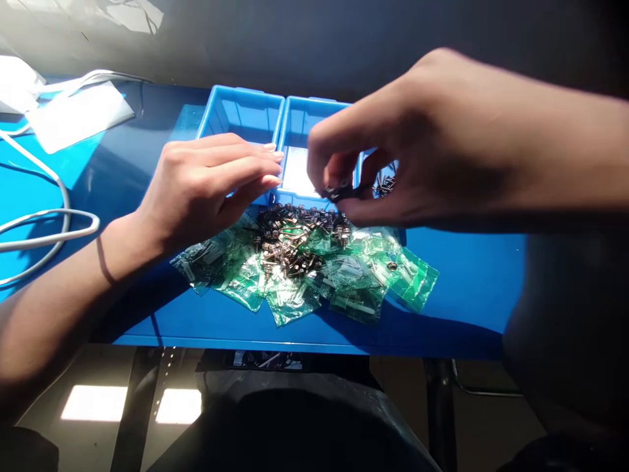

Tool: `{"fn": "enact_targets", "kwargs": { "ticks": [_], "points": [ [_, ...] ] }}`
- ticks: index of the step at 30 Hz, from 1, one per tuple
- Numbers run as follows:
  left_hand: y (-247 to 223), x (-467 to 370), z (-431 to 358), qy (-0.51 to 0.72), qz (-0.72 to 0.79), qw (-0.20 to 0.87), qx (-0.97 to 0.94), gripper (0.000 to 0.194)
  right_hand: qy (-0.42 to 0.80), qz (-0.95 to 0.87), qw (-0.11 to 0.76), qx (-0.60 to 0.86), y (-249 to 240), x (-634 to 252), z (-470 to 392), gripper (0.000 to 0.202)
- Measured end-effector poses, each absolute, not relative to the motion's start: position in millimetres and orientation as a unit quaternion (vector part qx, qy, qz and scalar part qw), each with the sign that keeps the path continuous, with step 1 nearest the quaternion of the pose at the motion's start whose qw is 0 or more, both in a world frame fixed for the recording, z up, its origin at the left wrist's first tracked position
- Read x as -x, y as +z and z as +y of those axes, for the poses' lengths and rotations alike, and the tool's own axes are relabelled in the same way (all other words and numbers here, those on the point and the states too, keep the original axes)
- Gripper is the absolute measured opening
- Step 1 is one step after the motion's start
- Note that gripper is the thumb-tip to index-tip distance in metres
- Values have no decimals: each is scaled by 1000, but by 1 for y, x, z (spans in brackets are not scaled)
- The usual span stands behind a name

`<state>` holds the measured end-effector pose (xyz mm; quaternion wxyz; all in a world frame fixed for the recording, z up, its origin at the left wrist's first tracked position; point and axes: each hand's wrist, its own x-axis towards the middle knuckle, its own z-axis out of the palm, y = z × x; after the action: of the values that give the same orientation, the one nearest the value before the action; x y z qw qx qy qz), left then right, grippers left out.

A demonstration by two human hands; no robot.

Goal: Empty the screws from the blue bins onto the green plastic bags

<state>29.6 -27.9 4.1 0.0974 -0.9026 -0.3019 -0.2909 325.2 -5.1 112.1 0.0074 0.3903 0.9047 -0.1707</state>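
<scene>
My right hand (393, 144) is closed in a pinch above the front of the middle blue bin (317, 108). Small shiny bits show at its fingertips, but shadow and blur hide what they are. My left hand (211, 177) has its fingers stretched out, tips at the divide between the left blue bin (246, 98) and the middle one, with nothing seen in it. Just in front of the bins lies a heap of small metal screws (289, 246). Under and around the heap are several clear green plastic bags (354, 282) with white pieces inside.
More dark screws (386, 180) show behind my right hand, partly hidden by it. To the left, a white cable (63, 216) loops over the blue table (466, 282), near a white sheet (81, 118). A grey wall (295, 39) stands behind the bins.
</scene>
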Motion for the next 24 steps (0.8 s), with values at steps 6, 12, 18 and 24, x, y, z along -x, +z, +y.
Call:
{"fn": "enact_targets", "kwargs": {
  "ticks": [6, 12, 18, 24],
  "points": [
    [-1, -27, -24, -306, -283, 120, 901, 21, -163, 936, 54, -308, 97, -291, -32, 37],
    [-1, -26, -24, -297, -292, 122, 901, 25, -247, 885, 92, -383, 91, -287, -37, 29],
    [1, -27, -26, -300, -290, 111, 902, 26, -157, 929, 66, -328, 98, -292, -37, 35],
    [4, -29, -28, -283, -302, 90, 906, 22, 5, 917, 2, -399, 110, -337, -3, 27]
  ]
}}
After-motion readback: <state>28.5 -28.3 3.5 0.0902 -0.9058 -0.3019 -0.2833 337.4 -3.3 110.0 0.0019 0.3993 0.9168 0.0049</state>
